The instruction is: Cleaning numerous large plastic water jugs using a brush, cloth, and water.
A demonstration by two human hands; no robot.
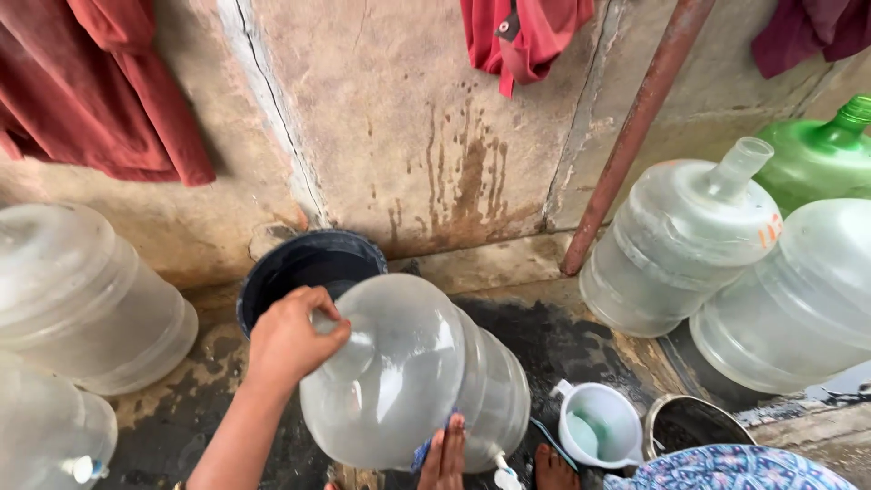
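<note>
A large clear water jug (426, 372) lies tilted in front of me, neck toward the upper left, with some water inside. My left hand (290, 338) grips its neck. Under the jug's lower side my right hand (445, 454) presses, with a bit of blue cloth (425, 451) by the fingers. Just behind the neck stands a dark round bucket (308, 263) against the wall.
Clear jugs lie at left (82, 295) and right (676, 240), (798, 299), with a green one (817, 154) behind. A white plastic jug (594, 425) and a metal pot (689, 422) sit on the wet ground. A rusty pole (635, 127) leans on the wall. Red cloths (100, 91) hang above.
</note>
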